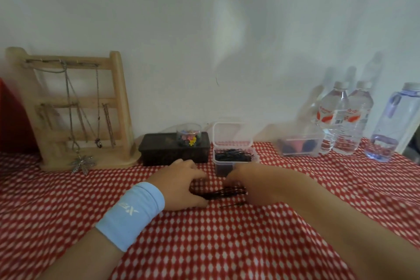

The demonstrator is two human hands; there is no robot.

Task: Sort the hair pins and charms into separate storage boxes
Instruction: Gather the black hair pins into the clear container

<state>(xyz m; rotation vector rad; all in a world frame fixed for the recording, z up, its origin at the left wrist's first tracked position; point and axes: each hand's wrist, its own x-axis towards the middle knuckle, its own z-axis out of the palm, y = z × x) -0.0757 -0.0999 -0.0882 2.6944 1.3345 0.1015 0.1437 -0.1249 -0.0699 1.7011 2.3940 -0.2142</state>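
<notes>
Far back, a small clear jar of coloured charms (189,137) tops a black rectangular box (159,152). Nearer, the left hand (181,183) and right hand (254,185) grasp, fingers curled, a bundle of black hair pins (223,193) on the red-patterned tabletop (204,245), just before a clear plastic box (221,169) holding more pins.

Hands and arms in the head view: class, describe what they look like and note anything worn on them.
The left hand has a light blue fabric wristband just behind it, printed with white lettering that appears upside down in this view. Above the band that arm is bare. The right hand and its arm are bare too: no sleeve, watch or band shows.
</notes>
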